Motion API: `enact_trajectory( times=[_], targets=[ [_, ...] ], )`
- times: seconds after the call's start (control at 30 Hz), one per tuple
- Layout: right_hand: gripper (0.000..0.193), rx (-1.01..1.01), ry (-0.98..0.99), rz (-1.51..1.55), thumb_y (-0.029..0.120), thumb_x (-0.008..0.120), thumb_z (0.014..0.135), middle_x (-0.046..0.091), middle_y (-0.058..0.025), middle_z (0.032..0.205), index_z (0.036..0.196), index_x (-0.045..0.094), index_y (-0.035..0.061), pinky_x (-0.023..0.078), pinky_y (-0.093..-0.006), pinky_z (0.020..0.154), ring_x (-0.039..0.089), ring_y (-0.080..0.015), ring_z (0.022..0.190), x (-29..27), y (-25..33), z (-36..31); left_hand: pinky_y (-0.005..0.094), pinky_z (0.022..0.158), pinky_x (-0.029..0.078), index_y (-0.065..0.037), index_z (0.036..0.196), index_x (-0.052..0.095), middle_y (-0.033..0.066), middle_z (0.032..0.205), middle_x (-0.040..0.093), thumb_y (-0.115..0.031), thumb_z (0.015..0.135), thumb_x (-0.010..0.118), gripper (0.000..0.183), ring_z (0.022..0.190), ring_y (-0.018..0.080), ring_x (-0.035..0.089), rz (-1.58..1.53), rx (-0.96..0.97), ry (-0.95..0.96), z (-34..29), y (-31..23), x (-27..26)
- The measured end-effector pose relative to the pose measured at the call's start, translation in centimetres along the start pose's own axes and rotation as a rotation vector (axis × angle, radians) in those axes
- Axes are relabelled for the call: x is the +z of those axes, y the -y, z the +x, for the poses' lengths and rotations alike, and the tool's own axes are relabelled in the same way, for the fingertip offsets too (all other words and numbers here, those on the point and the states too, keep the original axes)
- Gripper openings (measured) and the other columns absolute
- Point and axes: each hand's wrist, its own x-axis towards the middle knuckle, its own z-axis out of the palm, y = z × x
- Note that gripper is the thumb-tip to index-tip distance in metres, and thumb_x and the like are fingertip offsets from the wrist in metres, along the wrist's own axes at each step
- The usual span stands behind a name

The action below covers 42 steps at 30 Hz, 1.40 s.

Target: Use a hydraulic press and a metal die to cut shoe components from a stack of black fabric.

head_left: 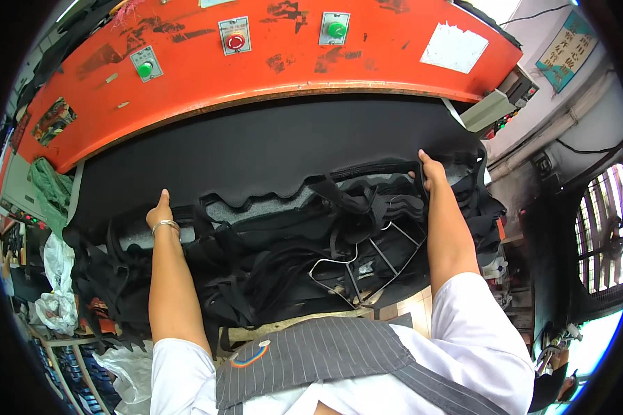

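Note:
A wide black sheet [256, 149] of soft-looking material lies under the orange machine, its near edge cut into wavy notches. My left hand [160, 213], with a bangle at the wrist, grips that edge at the left, thumb on top and the other fingers mostly hidden. At the right, my right hand [430, 171] pinches the edge the same way, fingers partly tucked below. Between my hands and nearer to me, black cut-out strips [256, 277] hang in a tangled heap. A thin metal frame [374, 266] with bent outlines and straight bars rests on the strips.
The orange machine front [187, 55] spans the far side, bearing a red button [235, 41] and two green buttons [336, 30]. A grey control box [488, 111] stands at the right. Clear plastic bags [57, 277] and a green cloth [47, 190] hang at the left.

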Motion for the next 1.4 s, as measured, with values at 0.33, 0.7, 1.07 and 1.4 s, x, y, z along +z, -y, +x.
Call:
enact_trajectory(
  times=[0.33, 0.7, 1.07, 1.4],
  targets=[
    [0.036, 0.004, 0.102, 0.035, 0.034, 0.064, 0.091, 0.067, -0.0099, 0.097, 0.108, 0.062, 0.0022, 0.059, -0.0362, 0.058, 0.066, -0.0234, 0.078, -3.3, -0.4, -2.0, 0.0365, 0.086, 0.046, 0.012, 0.087, 0.067, 0.0207, 0.095, 0.068, -0.05, 0.074, 0.078, 0.065, 0.094, 0.0267, 0.063, 0.055, 0.111, 0.474, -2.3, 0.9, -4.2],
    [0.063, 0.269, 0.499, -1.107, 0.054, 0.06, 0.088, 0.067, -0.0145, 0.111, 0.113, 0.064, -0.0037, 0.047, -0.0356, 0.089, 0.063, -0.0237, 0.099, -8.1, 3.4, -8.2, 0.0405, 0.096, 0.046, 0.002, 0.108, 0.067, 0.0248, 0.117, 0.062, -0.055, 0.087, 0.056, 0.062, 0.113, 0.0383, 0.058, 1.617, 0.679, 0.832, -1.9, -5.8, -3.6],
    [0.027, -1.29, 0.699, -0.981, 0.017, 0.069, 0.076, 0.06, -0.017, 0.094, 0.097, 0.061, 0.0012, 0.043, -0.0441, 0.084, 0.056, -0.0357, 0.09, -3.4, 3.2, -23.6, 0.0416, 0.085, 0.05, -0.002, 0.092, 0.071, 0.0218, 0.101, 0.067, -0.012, 0.08, 0.057, 0.022, 0.096, 0.0363, 0.064, 1.338, 0.783, 0.613, -2.5, -0.1, -4.6],
    [0.026, -1.485, 1.227, -1.44, 0.028, 0.076, 0.065, 0.063, -0.0035, 0.075, 0.082, 0.069, 0.0091, 0.041, -0.0365, 0.068, 0.058, -0.023, 0.077, -2.2, -5.8, -23.5, 0.0314, 0.076, 0.049, -0.005, 0.093, 0.068, 0.0102, 0.089, 0.07, -0.015, 0.084, 0.061, 0.015, 0.083, 0.0206, 0.065, 1.041, 0.522, 1.063, -7.7, -0.6, -22.7]
  ],
)
